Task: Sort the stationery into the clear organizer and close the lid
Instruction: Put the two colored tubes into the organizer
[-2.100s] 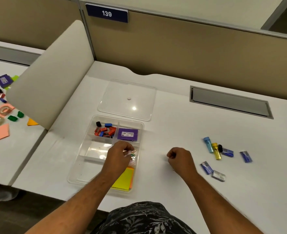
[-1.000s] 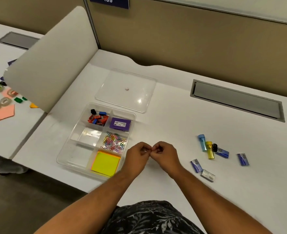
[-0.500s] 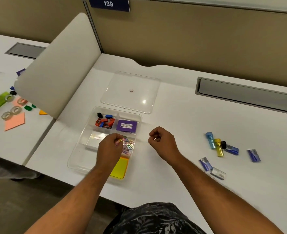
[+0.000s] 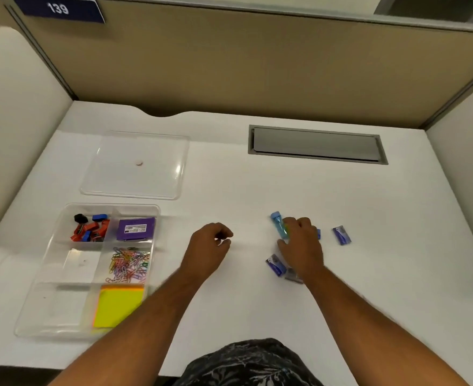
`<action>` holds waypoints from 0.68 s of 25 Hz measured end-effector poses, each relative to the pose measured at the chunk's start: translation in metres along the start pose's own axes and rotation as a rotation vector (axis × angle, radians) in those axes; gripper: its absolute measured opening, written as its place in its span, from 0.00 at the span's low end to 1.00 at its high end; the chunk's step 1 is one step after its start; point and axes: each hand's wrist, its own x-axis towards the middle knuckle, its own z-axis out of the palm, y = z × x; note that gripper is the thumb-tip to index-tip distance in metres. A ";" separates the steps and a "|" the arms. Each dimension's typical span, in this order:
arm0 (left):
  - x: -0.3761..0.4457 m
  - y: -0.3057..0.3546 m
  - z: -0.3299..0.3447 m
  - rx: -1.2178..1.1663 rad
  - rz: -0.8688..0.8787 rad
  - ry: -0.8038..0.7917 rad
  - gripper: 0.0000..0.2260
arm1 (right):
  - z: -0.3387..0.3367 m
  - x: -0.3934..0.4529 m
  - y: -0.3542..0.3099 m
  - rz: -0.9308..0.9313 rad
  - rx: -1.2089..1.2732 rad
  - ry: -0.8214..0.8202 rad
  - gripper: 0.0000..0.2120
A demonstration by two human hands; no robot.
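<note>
Head view: the organizer (image 4: 62, 274) sits on the white table (image 4: 369, 274) at about 9 o'clock, its lid (image 4: 157, 151) lying flat on the table just beyond it at 11 o'clock. Of its compartments, the far left one holds binder clips (image 4: 90, 231), the far right a purple box (image 4: 136, 229), the middle right paper clips (image 4: 129, 264), the near right yellow sticky notes (image 4: 118, 305); the two other left ones look bare. The left hand (image 4: 210, 246) hovers at the middle of the table, fingers loosely curled, gripping nothing visible. The right hand (image 4: 302, 246), at 3 o'clock, lies palm down over a cluster of small items, fingers spread on a blue tube (image 4: 278, 222); whether it grips it I cannot tell. A blue packet (image 4: 275, 265) and a grey one (image 4: 293, 275) lie just beside the wrist, another blue packet (image 4: 342, 235) apart to the right.
</note>
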 end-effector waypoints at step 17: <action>0.042 0.020 0.086 0.351 -0.071 -0.234 0.18 | 0.018 0.002 0.011 -0.329 0.162 -0.270 0.17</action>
